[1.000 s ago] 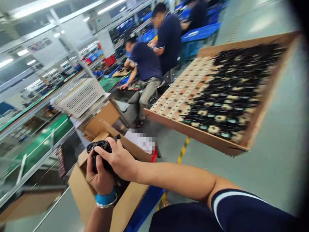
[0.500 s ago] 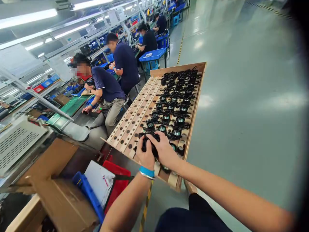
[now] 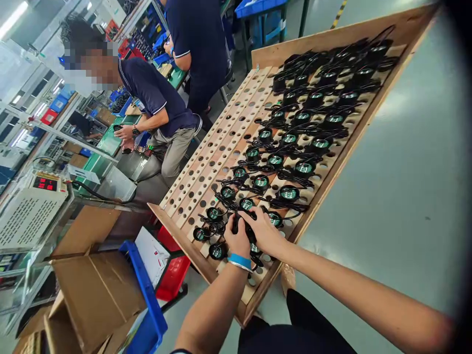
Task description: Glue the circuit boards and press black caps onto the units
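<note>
A large wooden board drilled with rows of round holes slopes in front of me. Several small black fans with green labels and black wires sit in its holes on the right half. My left hand, with a blue wristband, and my right hand are closed together around one black fan near the board's front edge, pressing it down among the other fans. Most of that fan is hidden by my fingers.
An open cardboard box and a blue crate with a red bin stand at the lower left. A white metal unit sits at the left. Two seated people in dark shirts work at a bench beyond the board.
Both hands carried the black fan from the cardboard box over to the board and have lowered it onto the front rows. The camera has swung right and closer to the board.
</note>
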`<state>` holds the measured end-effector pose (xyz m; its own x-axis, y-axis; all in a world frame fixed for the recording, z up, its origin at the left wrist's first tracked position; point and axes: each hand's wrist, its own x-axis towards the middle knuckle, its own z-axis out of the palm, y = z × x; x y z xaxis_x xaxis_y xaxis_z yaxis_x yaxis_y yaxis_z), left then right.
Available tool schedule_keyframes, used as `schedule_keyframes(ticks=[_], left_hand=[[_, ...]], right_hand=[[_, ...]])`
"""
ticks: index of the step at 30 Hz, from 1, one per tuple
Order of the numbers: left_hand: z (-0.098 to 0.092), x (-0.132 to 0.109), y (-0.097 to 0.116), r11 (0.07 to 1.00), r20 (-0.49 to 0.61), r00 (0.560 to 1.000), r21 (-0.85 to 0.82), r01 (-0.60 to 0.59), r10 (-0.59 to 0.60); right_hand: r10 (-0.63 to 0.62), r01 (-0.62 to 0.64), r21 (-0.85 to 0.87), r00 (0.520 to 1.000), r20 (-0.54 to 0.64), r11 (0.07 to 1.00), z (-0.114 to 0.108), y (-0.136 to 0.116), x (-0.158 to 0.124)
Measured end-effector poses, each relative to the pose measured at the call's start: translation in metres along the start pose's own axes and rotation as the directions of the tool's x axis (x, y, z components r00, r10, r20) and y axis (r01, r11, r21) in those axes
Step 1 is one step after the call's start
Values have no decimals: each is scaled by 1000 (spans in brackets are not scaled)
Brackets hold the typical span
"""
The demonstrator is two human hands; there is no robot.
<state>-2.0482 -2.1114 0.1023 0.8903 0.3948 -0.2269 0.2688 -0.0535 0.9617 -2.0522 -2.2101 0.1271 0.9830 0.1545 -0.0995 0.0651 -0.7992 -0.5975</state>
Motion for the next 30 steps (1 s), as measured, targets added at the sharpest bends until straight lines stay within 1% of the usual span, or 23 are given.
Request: schedule_keyframes(ticks=[3,6,9,11,13,15,19,24,26,30], left_hand=[[-5,10,16,998,14,998,39,-56,55],[-21,38,34,987,88,992,129,-101,90],[-42,75,52,961,214,974,247,-125,72],[-51,100,62,935,308,951,326,-141,36],[-54,121,69,906,393,919,393,-159,-9],[-50,140,73,876,465,883,446,-180,-55],[-37,171,68,825,563,814,522,-216,-143],[-26,202,53,785,630,718,589,-194,-295],[-26,213,47,788,649,697,583,-197,-305],[-27,236,36,808,687,674,544,-227,-274]], right_hand=[[-39,42,70,999,-31,997,-5,-4,13],[-9,23,162,996,-88,987,7,-19,30],[87,-45,273,986,-145,961,32,-42,50],[171,-102,344,969,-176,933,49,-56,62],[253,-157,400,947,-199,903,64,-66,74],[320,-205,437,924,-209,876,74,-71,84],[399,-265,461,890,-221,847,90,-64,99],[380,-249,426,888,-258,870,103,-37,100],[364,-239,401,891,-271,884,105,-25,96],[324,-236,310,906,-271,921,102,-10,85]])
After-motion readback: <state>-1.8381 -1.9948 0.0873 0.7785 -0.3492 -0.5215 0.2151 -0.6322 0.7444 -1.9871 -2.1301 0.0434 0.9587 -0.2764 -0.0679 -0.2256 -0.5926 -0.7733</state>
